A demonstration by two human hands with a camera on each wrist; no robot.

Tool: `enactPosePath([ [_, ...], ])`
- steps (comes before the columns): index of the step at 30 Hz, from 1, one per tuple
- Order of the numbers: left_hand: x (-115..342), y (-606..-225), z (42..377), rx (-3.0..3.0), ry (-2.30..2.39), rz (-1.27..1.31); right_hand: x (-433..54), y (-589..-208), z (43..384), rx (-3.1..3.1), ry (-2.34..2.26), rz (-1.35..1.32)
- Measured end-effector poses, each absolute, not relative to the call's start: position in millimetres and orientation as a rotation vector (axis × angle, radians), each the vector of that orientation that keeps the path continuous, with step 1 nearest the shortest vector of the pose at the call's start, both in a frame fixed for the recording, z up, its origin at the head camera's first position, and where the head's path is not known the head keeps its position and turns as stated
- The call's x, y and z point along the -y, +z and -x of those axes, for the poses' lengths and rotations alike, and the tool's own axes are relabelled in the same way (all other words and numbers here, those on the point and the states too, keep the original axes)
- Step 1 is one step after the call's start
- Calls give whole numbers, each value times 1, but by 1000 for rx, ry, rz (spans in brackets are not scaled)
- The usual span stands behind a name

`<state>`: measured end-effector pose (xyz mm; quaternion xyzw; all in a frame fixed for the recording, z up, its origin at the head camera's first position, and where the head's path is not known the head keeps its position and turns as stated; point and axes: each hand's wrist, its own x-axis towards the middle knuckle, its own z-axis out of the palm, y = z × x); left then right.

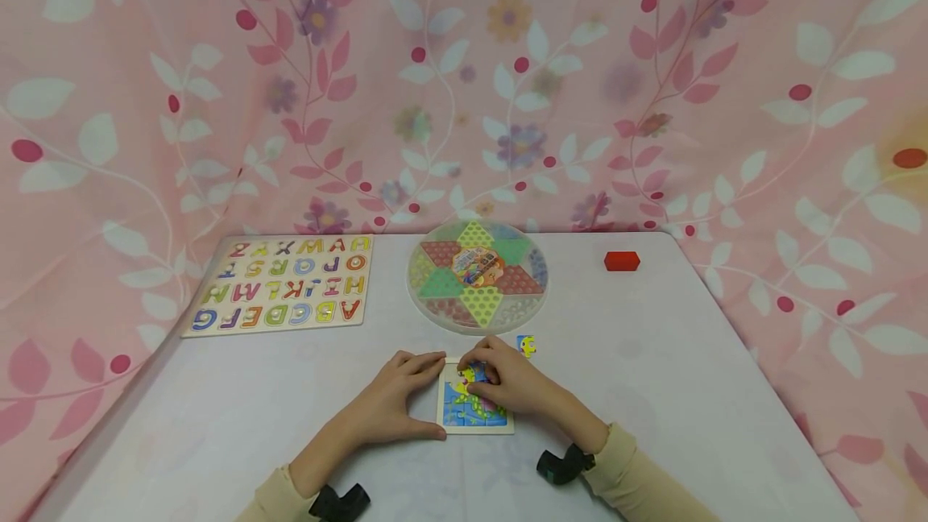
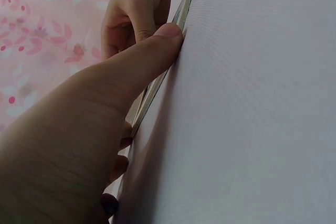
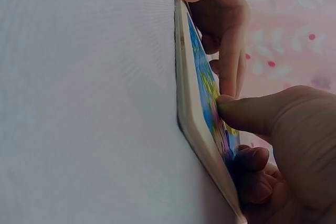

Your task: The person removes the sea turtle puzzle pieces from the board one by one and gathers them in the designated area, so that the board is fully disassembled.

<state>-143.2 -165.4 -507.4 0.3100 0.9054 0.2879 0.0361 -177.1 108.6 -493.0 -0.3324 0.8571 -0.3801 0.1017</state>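
Note:
A small wooden-framed jigsaw puzzle point(image 1: 476, 430) lies on the table in front of me, its picture blue, yellow and green, with a pale bare patch at the upper left. My left hand point(image 1: 391, 401) holds the frame's left side, thumb at the near corner and forefinger at the far one; the left wrist view shows the thumb point(image 2: 167, 31) against the edge. Over the picture, my right hand point(image 1: 516, 381) pinches a puzzle piece point(image 1: 464, 382) between thumb and forefinger, the fingers hiding much of it. A loose puzzle piece point(image 1: 527, 345) with a yellow figure lies just beyond this hand.
A wooden alphabet board point(image 1: 279, 280) lies at the back left. Behind the puzzle is a round star-patterned game board point(image 1: 478, 276). A red block point(image 1: 622, 261) sits at the back right. Pink floral cloth point(image 1: 464, 87) hangs behind the white table point(image 1: 652, 377).

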Motion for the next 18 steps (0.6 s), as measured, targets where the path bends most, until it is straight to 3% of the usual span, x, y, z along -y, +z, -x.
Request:
enactPosePath([
  [18, 165, -508, 143, -2788, 886, -965, -113, -493, 181, -2533, -1191, 1017],
])
